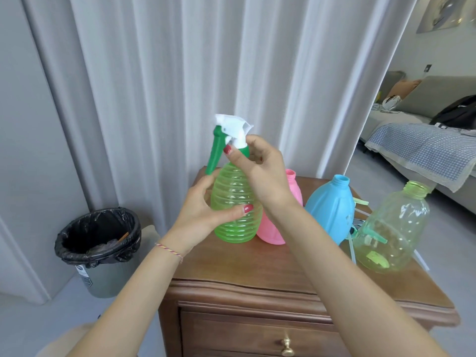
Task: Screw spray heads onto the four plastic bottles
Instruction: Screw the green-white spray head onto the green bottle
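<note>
Wooden nightstand [257,261]: ribbed green bottle [233,210] gripped by left hand [203,215]; right hand [260,166], at 12 o'clock, pinched spray head [229,132] collar.

Bright, even daylight throughout; diffuse, seemingly filtered through the pale curtain [180,73] behind the scene. No harsh shadows: only soft, faint shading under the bottles on the wooden cabinet top [257,266] and along the curtain folds. Mild sheen on the cabinet's front edge and on the brass knob [287,347]. Small highlights on the ribbed green bottle [233,202] and the clear green bottle [394,228]; no blown-out glare. White spray head [233,124] nearly washed out against the curtain, edges slightly smeared. Focus acceptable at centre, softer toward the corners. Marked wide-angle distortion: curtain lines bowed, forearms stretched at the lower edge, room at right curved.
</note>
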